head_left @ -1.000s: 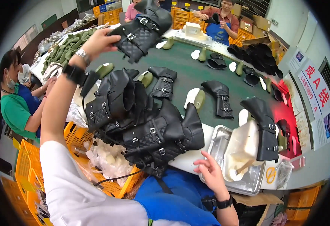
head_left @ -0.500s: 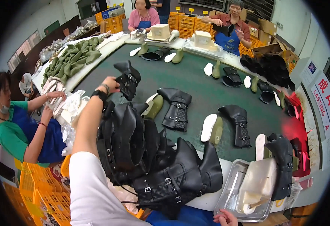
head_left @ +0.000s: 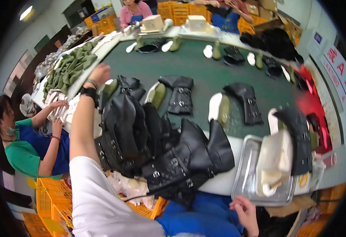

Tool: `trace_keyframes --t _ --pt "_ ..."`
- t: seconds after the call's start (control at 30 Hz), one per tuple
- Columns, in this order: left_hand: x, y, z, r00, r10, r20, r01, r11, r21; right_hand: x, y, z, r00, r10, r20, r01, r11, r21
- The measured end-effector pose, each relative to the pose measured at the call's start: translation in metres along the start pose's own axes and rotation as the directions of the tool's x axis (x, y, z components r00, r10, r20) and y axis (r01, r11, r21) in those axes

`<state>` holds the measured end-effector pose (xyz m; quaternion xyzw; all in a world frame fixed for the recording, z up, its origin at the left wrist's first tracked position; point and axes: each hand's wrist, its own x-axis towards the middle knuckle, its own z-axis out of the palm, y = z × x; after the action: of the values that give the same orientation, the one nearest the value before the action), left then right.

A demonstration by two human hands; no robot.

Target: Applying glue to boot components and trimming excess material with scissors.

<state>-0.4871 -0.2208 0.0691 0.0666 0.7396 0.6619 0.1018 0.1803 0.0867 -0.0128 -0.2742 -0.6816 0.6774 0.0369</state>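
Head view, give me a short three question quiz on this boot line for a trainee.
1. True or false: the left hand reaches out over the green belt near a black boot.
2. Where is the right hand? A) on the far belt B) low, by the near edge of the metal tray C) on the pile of green lasts
3. What colour are the boot uppers draped over the left arm?

Key: 1 true. 2 B. 3 black.
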Motion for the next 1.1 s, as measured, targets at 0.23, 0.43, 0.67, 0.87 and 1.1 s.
trace_keyframes --t 0.23,0.43,0.67,0.87,1.1 --pt "-0.098 0.15 0.053 0.946 0.323 0.043 -0.322 0.946 -0.031 -0.036 0.002 -0.014 0.999 -0.042 0.017 0.042 0.999 -0.034" --pt "-0.23 0.208 0.053 0.857 0.38 0.348 -0.458 0.871 0.178 -0.062 0.023 -0.032 0.98 -0.166 0.105 0.173 0.983 -0.065" --pt "-0.296 0.098 0.043 0.877 -0.017 0.48 -0.413 0.482 0.773 -0.067 0.034 -0.047 0.975 -0.201 0.098 0.209 0.974 -0.081" --pt "-0.313 -0.025 0.066 0.938 0.086 0.335 -0.343 0.106 0.933 -0.063 0.037 -0.049 0.963 -0.242 0.122 0.255 0.96 -0.112" --pt "-0.292 -0.036 0.061 0.887 0.123 0.445 -0.461 0.293 0.837 -0.064 0.036 -0.042 0.973 -0.221 0.068 0.229 0.961 -0.151"
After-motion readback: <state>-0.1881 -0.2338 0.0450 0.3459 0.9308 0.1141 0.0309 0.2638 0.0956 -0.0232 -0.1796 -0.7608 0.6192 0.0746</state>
